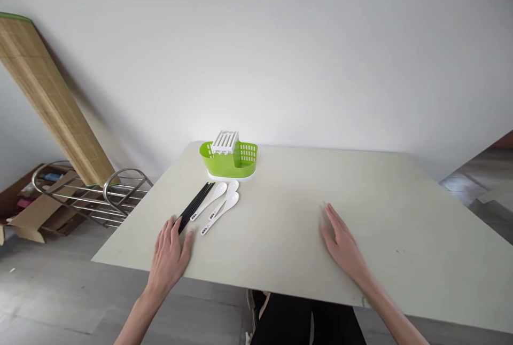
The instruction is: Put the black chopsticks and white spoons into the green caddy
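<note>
My left hand [170, 253] lies flat and open on the pale table [304, 211], its fingertips at the near end of several black chopsticks [195, 206]. Three white spoons [218, 206] lie just right of the chopsticks. Behind them stands a green cutlery basket [229, 161] with a white slotted insert on top. Palm down on bare tabletop rests my right hand [342, 244], fingers stretched out, holding nothing and well right of the spoons.
A bamboo mat [48, 99] leans against the wall at the left. Below it a metal rack [94, 195] and cardboard boxes [28, 211] sit on the floor. The table's near edge runs just under my wrists.
</note>
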Demonstrator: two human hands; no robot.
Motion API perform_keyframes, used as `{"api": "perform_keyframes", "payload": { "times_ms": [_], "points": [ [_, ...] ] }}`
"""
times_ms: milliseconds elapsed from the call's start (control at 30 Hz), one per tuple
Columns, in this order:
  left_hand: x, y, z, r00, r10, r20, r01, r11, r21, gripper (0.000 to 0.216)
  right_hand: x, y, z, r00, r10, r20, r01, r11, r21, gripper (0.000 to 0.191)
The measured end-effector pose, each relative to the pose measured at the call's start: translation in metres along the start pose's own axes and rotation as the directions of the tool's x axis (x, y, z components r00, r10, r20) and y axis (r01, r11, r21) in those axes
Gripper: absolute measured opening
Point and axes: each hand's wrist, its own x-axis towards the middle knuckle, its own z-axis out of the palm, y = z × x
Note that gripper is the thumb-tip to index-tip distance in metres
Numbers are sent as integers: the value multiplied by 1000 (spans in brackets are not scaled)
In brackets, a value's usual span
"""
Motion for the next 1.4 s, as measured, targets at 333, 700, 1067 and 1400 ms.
{"api": "perform_keyframes", "payload": {
  "times_ms": [333,700,1067,1400],
  "points": [
    [-1,11,-6,1000,17,-24,-18,1000,-25,68,-4,1,2,999,-14,-31,13,999,-34,62],
    [0,-3,6,999,-37,-9,37,999,39,79,-2,6,9,996,-66,-61,62,996,-62,61],
    [12,-15,9,997,-3,75,0,999,35,78,-2,4,7,997,-60,-52,57,997,-59,61],
    [17,-18,5,992,26,124,-30,999,31,81,-3,4,7,997,-54,-52,51,997,-64,62]
  ]
}}
